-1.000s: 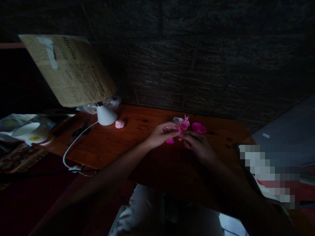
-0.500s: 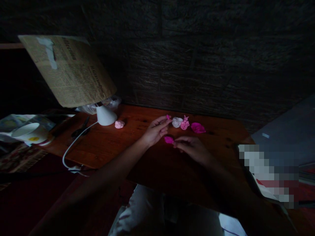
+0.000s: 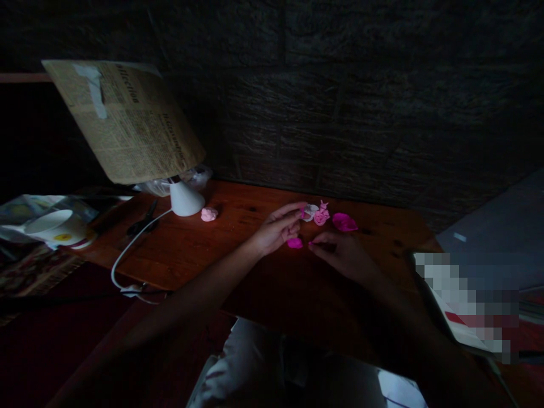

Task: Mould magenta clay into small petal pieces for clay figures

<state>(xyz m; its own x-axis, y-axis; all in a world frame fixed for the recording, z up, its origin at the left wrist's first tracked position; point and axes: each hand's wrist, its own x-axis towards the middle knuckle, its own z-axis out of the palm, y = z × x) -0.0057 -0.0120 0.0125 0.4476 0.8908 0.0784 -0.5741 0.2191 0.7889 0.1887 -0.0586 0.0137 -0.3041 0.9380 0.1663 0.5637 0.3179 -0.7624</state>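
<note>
My left hand point(image 3: 277, 229) is closed, with a small magenta piece of what looks like modelling clay point(image 3: 302, 213) pinched between thumb and fingers. Just below its fingertips lies a flattened magenta clay lump point(image 3: 294, 243). To the right of that lump, my right hand point(image 3: 340, 254) is closed in a pinch, a tiny magenta bit point(image 3: 310, 243) showing at its fingertips. Behind the hands sit a whitish clay piece point(image 3: 311, 212), partly covered by my left fingers, and a pink, flower-like clay piece point(image 3: 322, 215). A larger flat magenta piece point(image 3: 344, 222) rests to their right.
A pale pink lump point(image 3: 209, 213) lies by the white lamp point(image 3: 187, 199) with its newspaper-print shade point(image 3: 136, 124). Dark scissors point(image 3: 143, 224), a white cup point(image 3: 55, 228) and the lamp cord are at left. A blurred-out device point(image 3: 461, 306) stands at right on the wooden table point(image 3: 191, 255).
My right hand has moved right, away from the magenta lump, with a tiny bit at its fingertips. My left hand has shifted slightly right, now covering part of the whitish piece.
</note>
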